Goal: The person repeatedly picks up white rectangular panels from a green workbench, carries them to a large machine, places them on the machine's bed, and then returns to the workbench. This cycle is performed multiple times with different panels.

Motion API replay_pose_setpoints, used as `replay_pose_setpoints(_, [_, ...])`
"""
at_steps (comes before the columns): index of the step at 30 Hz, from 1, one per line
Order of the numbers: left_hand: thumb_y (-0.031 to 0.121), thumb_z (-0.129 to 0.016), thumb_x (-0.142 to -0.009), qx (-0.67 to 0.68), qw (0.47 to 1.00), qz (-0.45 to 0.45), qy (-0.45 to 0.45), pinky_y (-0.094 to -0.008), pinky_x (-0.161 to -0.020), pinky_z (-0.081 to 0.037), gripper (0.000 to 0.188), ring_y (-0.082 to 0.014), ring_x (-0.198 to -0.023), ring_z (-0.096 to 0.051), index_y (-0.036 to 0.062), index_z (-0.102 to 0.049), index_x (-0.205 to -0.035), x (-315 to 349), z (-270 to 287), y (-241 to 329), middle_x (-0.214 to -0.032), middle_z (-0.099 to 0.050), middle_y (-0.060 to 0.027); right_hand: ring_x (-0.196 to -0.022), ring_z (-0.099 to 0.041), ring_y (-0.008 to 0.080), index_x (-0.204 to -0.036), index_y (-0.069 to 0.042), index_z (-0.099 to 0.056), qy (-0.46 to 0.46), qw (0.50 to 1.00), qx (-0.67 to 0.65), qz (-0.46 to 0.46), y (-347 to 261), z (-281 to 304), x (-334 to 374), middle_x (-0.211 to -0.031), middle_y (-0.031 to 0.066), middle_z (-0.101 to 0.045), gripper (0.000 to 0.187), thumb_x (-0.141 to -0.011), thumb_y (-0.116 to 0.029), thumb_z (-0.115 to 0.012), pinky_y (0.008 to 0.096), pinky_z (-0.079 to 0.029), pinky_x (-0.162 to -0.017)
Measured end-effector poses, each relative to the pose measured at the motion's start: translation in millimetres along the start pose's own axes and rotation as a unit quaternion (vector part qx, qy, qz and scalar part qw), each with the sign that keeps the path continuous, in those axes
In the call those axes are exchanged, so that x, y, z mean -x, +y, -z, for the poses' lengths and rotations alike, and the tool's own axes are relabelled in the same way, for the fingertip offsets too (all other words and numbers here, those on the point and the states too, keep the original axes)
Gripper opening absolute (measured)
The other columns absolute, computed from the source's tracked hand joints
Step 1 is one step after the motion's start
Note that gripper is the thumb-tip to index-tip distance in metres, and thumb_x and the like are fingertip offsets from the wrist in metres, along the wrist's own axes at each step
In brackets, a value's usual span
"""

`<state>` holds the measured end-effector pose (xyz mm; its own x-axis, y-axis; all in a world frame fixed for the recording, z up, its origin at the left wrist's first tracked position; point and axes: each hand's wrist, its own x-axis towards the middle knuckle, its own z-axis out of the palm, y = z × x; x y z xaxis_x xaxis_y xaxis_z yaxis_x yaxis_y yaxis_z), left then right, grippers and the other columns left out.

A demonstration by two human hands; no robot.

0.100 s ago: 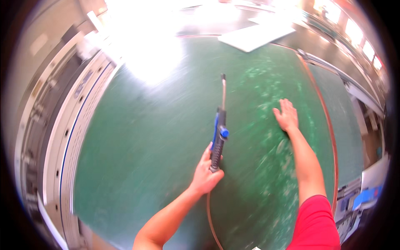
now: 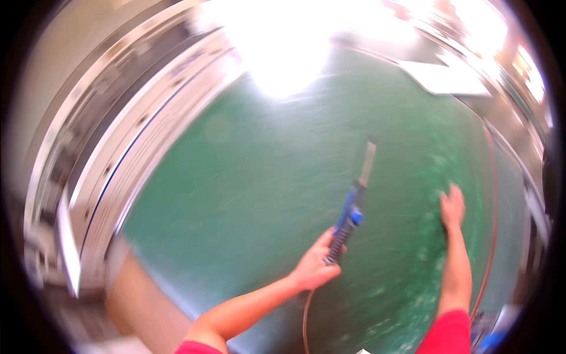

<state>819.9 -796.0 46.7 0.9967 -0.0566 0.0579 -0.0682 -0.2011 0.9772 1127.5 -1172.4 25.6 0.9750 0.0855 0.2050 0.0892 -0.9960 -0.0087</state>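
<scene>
My left hand (image 2: 315, 268) is wrapped round the ribbed black grip of a blue-and-black air blow gun (image 2: 349, 221). Its thin nozzle points away and to the right, held over a large green tabletop (image 2: 253, 189). From the grip's lower end a thin brownish hose (image 2: 306, 321) runs down out of the picture. Farther right, my right hand (image 2: 453, 209) lies palm down on the green surface with its fingers stretched out, holding nothing. Pale dusty streaks mark the surface around that hand. Motion blurs the gun and the fingers a little.
A long white machine frame (image 2: 141, 133) with a blue stripe borders the left side. White flat panels (image 2: 445, 79) lie at the far right. A reddish-brown edge strip (image 2: 494, 218) runs along the right of the green top. Strong glare washes out the far end.
The whole view has swung, so the table and panels sit farther right and lower. The blow gun now leans more to the right; both hands appear lower and farther right.
</scene>
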Motion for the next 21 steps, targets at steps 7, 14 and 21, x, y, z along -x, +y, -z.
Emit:
replay_pose_setpoints(7, [0.008, -0.056, -0.077, 0.237, 0.949, 0.173, 0.118, -0.0296, -0.090, -0.046, 0.031, -0.0153, -0.098, -0.059, 0.0016, -0.063, -0.106, 257, 90, 3, -0.101, -0.065, -0.0054, -0.139, -0.028, 0.0362, -0.147, -0.002, -0.030, -0.020, 0.998, 0.044, -0.030, -53, -18, 129, -0.152, 0.0206, -0.029, 0.061, -0.100, -0.040, -0.042, 0.0444, -0.025, -0.114])
replay_pose_setpoints(14, [0.024, -0.061, -0.077, 0.289, 0.883, 0.234, 0.287, -0.0294, -0.054, -0.048, 0.022, -0.0141, -0.055, -0.059, 0.0024, -0.064, -0.072, 485, 226, -4, -0.066, -0.063, -0.0048, -0.134, -0.035, 0.0401, -0.142, 0.002, -0.037, -0.064, 0.964, -0.041, 0.255, -424, 69, 369, -0.143, 0.0269, -0.039, 0.073, -0.095, -0.053, -0.044, 0.0519, -0.029, -0.109])
replay_pose_setpoints(21, [0.029, -0.058, -0.079, 0.213, 0.881, 0.201, 0.371, -0.0310, -0.050, -0.048, 0.033, -0.0175, -0.048, -0.059, 0.0008, -0.060, -0.060, 636, 364, 49, -0.057, -0.061, -0.0089, -0.125, -0.050, 0.0264, -0.142, 0.001, -0.031, -0.668, 0.441, -0.484, 0.354, -839, 259, 661, -0.136, 0.0178, -0.049, 0.056, -0.095, -0.016, -0.055, 0.0378, -0.038, -0.104])
